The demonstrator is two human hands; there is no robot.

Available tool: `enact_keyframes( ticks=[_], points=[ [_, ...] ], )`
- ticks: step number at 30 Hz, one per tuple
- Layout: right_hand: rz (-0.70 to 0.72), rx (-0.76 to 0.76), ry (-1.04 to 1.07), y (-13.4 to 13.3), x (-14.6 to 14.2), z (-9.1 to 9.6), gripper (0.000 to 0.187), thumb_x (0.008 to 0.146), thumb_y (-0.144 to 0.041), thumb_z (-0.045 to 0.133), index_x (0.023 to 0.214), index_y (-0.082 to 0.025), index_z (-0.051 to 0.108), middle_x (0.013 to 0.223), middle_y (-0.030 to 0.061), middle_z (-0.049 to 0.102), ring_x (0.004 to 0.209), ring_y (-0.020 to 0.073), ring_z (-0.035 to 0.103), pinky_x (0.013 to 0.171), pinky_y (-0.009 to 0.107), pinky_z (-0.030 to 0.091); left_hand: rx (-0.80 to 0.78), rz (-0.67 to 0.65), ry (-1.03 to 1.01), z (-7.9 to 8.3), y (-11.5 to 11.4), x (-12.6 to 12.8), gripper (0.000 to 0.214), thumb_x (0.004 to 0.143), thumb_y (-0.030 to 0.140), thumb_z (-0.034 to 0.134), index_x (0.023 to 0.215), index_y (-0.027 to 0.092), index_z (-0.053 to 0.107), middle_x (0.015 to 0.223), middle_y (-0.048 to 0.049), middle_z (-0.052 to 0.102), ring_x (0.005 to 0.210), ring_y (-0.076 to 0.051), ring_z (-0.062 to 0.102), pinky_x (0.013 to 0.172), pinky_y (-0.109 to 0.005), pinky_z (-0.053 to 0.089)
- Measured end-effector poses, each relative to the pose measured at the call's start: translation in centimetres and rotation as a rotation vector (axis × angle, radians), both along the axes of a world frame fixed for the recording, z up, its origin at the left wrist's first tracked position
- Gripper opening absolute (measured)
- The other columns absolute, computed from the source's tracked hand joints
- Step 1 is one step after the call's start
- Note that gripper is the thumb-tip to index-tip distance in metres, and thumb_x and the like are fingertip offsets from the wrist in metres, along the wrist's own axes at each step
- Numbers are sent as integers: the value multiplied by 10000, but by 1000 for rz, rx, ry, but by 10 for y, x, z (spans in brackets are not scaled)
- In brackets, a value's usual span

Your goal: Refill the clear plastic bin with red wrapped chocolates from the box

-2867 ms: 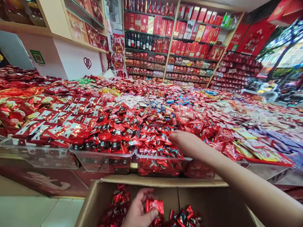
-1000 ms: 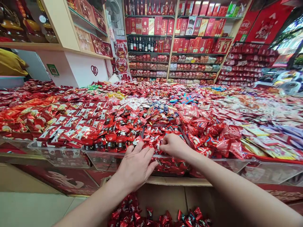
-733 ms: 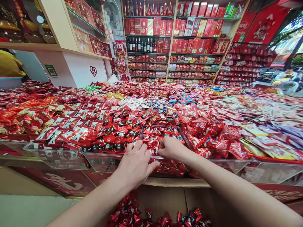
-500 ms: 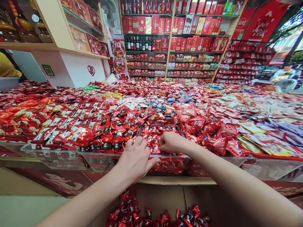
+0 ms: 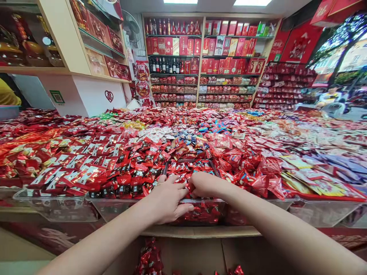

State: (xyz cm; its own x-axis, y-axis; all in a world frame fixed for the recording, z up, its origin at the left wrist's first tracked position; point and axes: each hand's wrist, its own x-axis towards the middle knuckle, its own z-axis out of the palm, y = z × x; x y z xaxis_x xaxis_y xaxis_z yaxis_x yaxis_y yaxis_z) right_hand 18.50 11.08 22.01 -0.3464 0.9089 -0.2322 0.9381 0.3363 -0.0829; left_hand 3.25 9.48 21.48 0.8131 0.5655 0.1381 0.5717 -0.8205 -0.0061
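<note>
My left hand lies over the front of a clear plastic bin, its fingers spread on red-wrapped candies. Beside it, my right hand is closed, knuckles up, with its curled fingertips down among the same candies. Whatever those fingers grip is hidden beneath the hand. The two hands are close together over the bin. Just left are dark-and-red wrapped candies; to the right lie larger shiny red packets.
Other bins, such as a clear bin at the left, line the front edge. Under the counter, a cardboard box holds red candies. Shelves of bottles and boxes stand behind. A person sits outside at right.
The view has tilted upward, so less of the box below shows. My left hand's fingers have spread more. My right hand has come slightly nearer to the left one, still curled.
</note>
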Motion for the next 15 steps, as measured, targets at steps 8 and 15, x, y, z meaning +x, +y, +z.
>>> enact_keyframes(
  ticks=[8, 15],
  points=[
    [62, -3, 32, 6, 9, -2, 242, 643, -164, 439, 811, -171, 614, 733, 53, 641, 605, 136, 548, 453, 195, 317, 2, -13, -9, 8, 4, -1, 420, 727, 522, 323, 906, 221, 556, 865, -62, 595, 902, -230, 423, 740, -385, 280],
    [117, 215, 388, -42, 12, 10, 234, 686, -134, 387, 750, -169, 609, 722, 34, 622, 653, 125, 526, 574, 198, 347, -55, -76, -213, 18, -32, -32, 238, 790, 238, 337, 916, 223, 538, 833, -49, 577, 792, -167, 457, 701, -318, 320]
  ],
)
